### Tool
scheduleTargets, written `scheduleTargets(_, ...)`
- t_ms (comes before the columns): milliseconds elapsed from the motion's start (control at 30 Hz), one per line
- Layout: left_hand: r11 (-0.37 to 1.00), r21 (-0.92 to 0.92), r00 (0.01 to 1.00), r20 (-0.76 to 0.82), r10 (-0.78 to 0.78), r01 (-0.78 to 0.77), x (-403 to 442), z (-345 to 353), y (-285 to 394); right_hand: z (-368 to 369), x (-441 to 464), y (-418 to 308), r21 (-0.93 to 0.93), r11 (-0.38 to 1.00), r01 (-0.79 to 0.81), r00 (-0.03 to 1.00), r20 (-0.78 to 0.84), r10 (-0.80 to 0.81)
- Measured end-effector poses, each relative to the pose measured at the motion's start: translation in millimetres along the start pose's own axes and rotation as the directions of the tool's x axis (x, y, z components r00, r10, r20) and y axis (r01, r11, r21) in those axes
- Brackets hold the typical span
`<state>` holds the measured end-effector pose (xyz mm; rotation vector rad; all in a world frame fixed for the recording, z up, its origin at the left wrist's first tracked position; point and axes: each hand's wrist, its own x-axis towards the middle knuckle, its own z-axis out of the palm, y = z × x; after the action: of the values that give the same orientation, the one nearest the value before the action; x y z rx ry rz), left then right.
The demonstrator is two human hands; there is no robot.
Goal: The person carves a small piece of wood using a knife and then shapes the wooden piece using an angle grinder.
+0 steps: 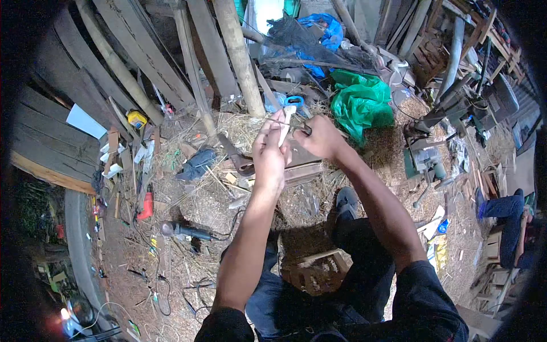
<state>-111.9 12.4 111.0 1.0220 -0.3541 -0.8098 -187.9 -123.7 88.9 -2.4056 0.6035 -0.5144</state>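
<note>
My left hand is raised in front of me, closed around a pale, whitish carved-looking piece that sticks up past the fingers. Beside it on the right, my right hand is wrapped around the dark handle of a thin tool. Its narrow shaft crosses the pale piece toward my left fingers; whether it is a file or a blade I cannot tell. Below the hands lie wooden boards on the straw-covered ground. Just beyond them rests a blue handle.
An angle grinder with its cord lies left of my legs, near a red object. Green plastic sheeting is heaped ahead. A metal machine stands at right, with another person's leg farther over. Planks lean at left.
</note>
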Motion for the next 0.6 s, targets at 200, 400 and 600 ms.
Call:
scheduleTargets(200,0.993,0.102,0.994,0.096,0.05,-0.06,1.2,-6.4,-1.9,-3.3,-0.8,-8.2,-0.045,0.999,-0.024,0.999,-0.024,0.023)
scheduleTargets(400,0.975,0.149,0.983,0.096,0.154,-0.167,-12.1,5.3,-8.0,3.6,7.9,6.1,-0.088,0.993,-0.074,0.996,-0.064,0.068)
scheduleTargets(600,0.978,0.095,0.982,0.053,0.18,-0.185,-17.9,14.9,-14.3,1.2,14.1,5.9,-0.055,0.992,-0.117,0.984,-0.144,0.108)
